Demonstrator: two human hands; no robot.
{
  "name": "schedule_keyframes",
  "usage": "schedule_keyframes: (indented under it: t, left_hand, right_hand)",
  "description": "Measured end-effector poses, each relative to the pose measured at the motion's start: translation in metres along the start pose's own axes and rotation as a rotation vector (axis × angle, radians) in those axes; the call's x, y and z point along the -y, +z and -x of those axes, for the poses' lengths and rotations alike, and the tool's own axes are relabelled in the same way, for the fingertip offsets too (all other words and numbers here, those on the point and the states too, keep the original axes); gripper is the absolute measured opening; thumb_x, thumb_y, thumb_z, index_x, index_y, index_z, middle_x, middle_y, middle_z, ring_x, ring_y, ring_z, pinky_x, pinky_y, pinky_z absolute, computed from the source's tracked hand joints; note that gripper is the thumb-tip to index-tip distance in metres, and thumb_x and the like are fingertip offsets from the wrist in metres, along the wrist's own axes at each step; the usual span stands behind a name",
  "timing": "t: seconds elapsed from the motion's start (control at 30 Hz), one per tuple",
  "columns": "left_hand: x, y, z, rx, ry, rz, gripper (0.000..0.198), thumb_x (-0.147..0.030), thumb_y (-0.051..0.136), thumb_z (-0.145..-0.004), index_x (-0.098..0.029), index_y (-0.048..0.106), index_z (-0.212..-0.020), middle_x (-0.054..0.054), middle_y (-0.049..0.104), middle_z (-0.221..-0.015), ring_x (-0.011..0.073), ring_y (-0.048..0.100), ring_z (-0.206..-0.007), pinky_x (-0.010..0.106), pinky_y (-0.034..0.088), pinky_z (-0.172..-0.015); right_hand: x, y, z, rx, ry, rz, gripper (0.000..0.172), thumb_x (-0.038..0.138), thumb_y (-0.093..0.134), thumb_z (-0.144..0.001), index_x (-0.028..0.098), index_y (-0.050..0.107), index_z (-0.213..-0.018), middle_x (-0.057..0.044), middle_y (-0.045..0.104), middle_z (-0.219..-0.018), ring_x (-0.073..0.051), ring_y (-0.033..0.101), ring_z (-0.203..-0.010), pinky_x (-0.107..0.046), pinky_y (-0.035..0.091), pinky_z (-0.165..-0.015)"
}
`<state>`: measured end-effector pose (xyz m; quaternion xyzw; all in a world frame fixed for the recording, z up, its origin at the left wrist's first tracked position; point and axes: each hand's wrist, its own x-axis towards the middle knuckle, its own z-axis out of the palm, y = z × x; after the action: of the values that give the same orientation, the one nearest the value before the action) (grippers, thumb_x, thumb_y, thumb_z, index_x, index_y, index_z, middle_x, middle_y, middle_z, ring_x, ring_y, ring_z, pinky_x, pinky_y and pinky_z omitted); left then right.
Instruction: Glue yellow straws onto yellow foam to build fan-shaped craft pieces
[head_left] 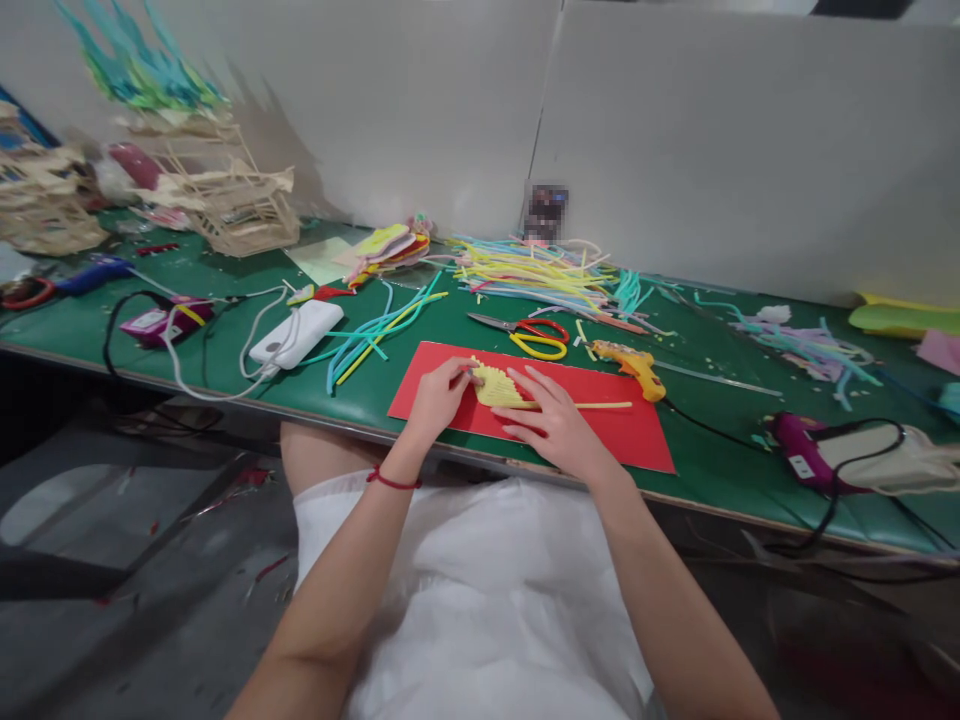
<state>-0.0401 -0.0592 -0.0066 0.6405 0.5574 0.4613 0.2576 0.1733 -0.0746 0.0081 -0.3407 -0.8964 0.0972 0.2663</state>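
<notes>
A yellow zigzag piece (495, 386), folded from fuzzy pipe cleaner, lies on a red sheet (637, 440) at the table's front edge. My left hand (439, 396) pinches its left end between thumb and fingertips. Spread fingers of my right hand (556, 424) rest along the right side of the piece, with nothing gripped. A straight yellow stem (609, 405) runs out to the right from under that hand. Beyond the sheet lie scissors (541, 338) with red and yellow handles. An orange glue gun (634, 366) touches the sheet's back right edge.
Several coloured pipe cleaners (532, 275) are heaped by the wall, with a looser bunch (390, 325) nearer. A white power bank (297, 334) with cables sits left. Purple devices (161, 322) with cords lie at both sides. Wooden stick models (225, 205) stand back left.
</notes>
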Motion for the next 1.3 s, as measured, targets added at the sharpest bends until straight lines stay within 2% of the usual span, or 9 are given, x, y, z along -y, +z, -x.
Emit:
schedule_keyframes:
  t: [0.67, 0.9, 1.0, 1.1, 1.2, 1.3]
  left_hand:
    - [-0.003, 0.000, 0.000, 0.007, -0.015, 0.005, 0.020, -0.020, 0.047, -0.086, -0.019, 0.060, -0.099, 0.004, 0.073, -0.082, 0.0180, 0.069, -0.085, 0.032, 0.052, -0.083]
    - [-0.002, 0.000, 0.001, 0.005, -0.026, 0.016, 0.020, -0.021, 0.047, -0.086, -0.019, 0.061, -0.099, 0.004, 0.073, -0.082, 0.0181, 0.069, -0.085, 0.032, 0.051, -0.083]
    - [-0.002, -0.001, 0.001, 0.002, -0.021, 0.026, 0.020, -0.024, 0.048, -0.086, -0.018, 0.062, -0.099, 0.004, 0.073, -0.083, 0.0177, 0.068, -0.085, 0.031, 0.051, -0.083]
    - [-0.002, -0.002, 0.000, -0.026, -0.023, 0.086, 0.019, -0.025, 0.049, -0.084, -0.018, 0.062, -0.096, 0.006, 0.072, -0.093, 0.0174, 0.068, -0.088, 0.031, 0.050, -0.084]
    - [-0.002, -0.004, -0.002, -0.066, -0.055, 0.182, 0.019, -0.025, 0.051, -0.081, -0.017, 0.062, -0.094, 0.006, 0.071, -0.093, 0.0165, 0.067, -0.086, 0.030, 0.050, -0.083]
    - [-0.003, -0.007, -0.002, -0.091, -0.061, 0.232, 0.019, -0.027, 0.056, -0.078, -0.016, 0.062, -0.092, 0.005, 0.070, -0.087, 0.0157, 0.066, -0.082, 0.029, 0.051, -0.082]
  right_hand:
    - [-0.002, 0.005, 0.002, -0.006, 0.030, 0.056, 0.037, 0.039, 0.053, -0.088, 0.035, 0.057, -0.125, -0.001, 0.027, -0.153, -0.026, 0.024, -0.141, -0.053, 0.031, -0.110]
    - [0.002, 0.005, -0.002, -0.014, 0.032, 0.036, 0.034, 0.039, 0.051, -0.089, 0.031, 0.060, -0.121, -0.003, 0.028, -0.152, -0.026, 0.023, -0.141, -0.053, 0.029, -0.111]
    - [0.001, 0.009, -0.011, -0.048, 0.059, 0.008, 0.030, 0.037, 0.054, -0.088, 0.028, 0.064, -0.115, -0.005, 0.035, -0.149, -0.025, 0.026, -0.140, -0.051, 0.027, -0.112]
    - [-0.001, 0.012, -0.023, -0.173, 0.118, -0.087, 0.024, 0.033, 0.060, -0.084, 0.022, 0.067, -0.104, -0.009, 0.051, -0.137, -0.025, 0.041, -0.131, -0.048, 0.030, -0.110]
    - [0.001, 0.014, -0.034, -0.319, 0.259, -0.285, 0.016, 0.035, 0.064, -0.080, 0.020, 0.068, -0.086, -0.008, 0.069, -0.105, -0.024, 0.061, -0.106, -0.042, 0.043, -0.097]
    - [0.006, 0.013, -0.040, -0.363, 0.474, -0.468, 0.021, 0.041, 0.067, -0.075, 0.020, 0.065, -0.071, -0.003, 0.070, -0.079, -0.021, 0.065, -0.082, -0.036, 0.048, -0.082]
